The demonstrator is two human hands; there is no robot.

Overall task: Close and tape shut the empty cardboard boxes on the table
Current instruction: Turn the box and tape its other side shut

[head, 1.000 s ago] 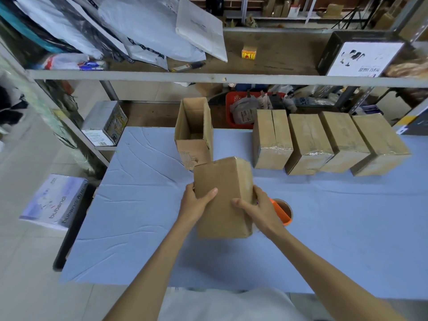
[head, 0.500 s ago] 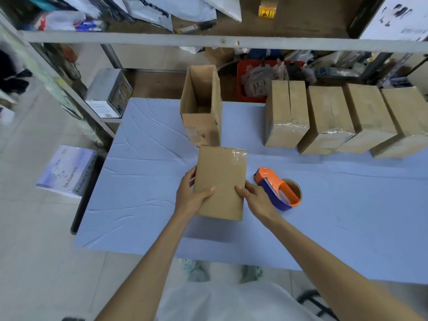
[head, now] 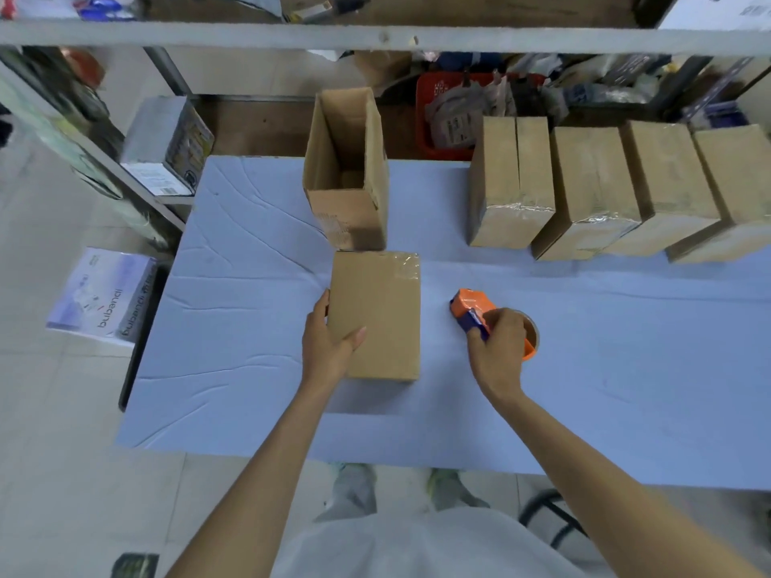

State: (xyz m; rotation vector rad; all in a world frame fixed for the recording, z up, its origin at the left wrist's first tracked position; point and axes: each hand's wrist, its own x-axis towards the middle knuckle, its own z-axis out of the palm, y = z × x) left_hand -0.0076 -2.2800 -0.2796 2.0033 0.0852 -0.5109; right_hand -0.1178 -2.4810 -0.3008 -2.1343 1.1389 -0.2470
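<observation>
Nearest the person, on the pale blue table (head: pixel 233 369), the left hand (head: pixel 331 348) grips the left edge of the closed cardboard box (head: pixel 384 319), with the thumb laid across the top face and the fingers down the side wall, so the box looks steadied, not lifted. Level with it, the right hand (head: pixel 498 348) is curled round the handle of the orange and blue tape dispenser (head: pixel 473 304), which sits on the table with its nose pointing up and to the left, towards the box. The box lies flat with its long axis running straight away from the person. It sits to the left of the dispenser, near it but not touching, so the right hand is the one placed to bring the tape across. Clear tape shows at the box's far end (whether the near end is taped cannot be told from here). The next move is probably a pull of tape over whichever seam is still bare, and that would mean crossing leftward and lining up with the long axis. Just beyond the far end stands an open cardboard box (head: pixel 346 210), upright, flaps up and empty, still to be closed. Farther right, a row of taped boxes (head: pixel 511 181) lines the back edge, with a red basket (head: pixel 434 98) behind them.
</observation>
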